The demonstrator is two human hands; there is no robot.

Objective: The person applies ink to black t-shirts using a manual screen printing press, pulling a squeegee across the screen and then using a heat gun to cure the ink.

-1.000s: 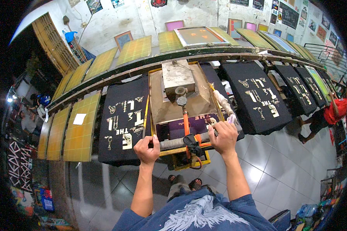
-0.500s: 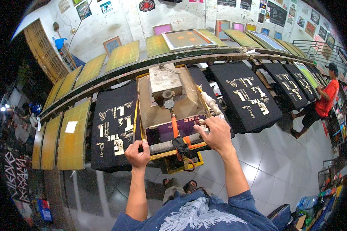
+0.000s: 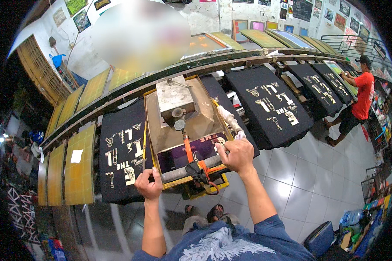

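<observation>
Yellow-framed hood (image 3: 196, 124) hides much of shirt (image 3: 200, 145) beneath; wall (image 3: 204, 17) partly blurred.

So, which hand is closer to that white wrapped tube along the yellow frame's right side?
Right. The right hand is by the white wrapped tube's near end; the left hand is farther, at the yellow frame's near left corner.

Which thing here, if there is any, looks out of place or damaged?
Nothing appears spilled or plainly damaged. Two things look slightly odd: a lone white sheet lying on a yellow board at left, and a messy black bundle on the grey bar between the left hand and right hand, which looks improvised.
</observation>
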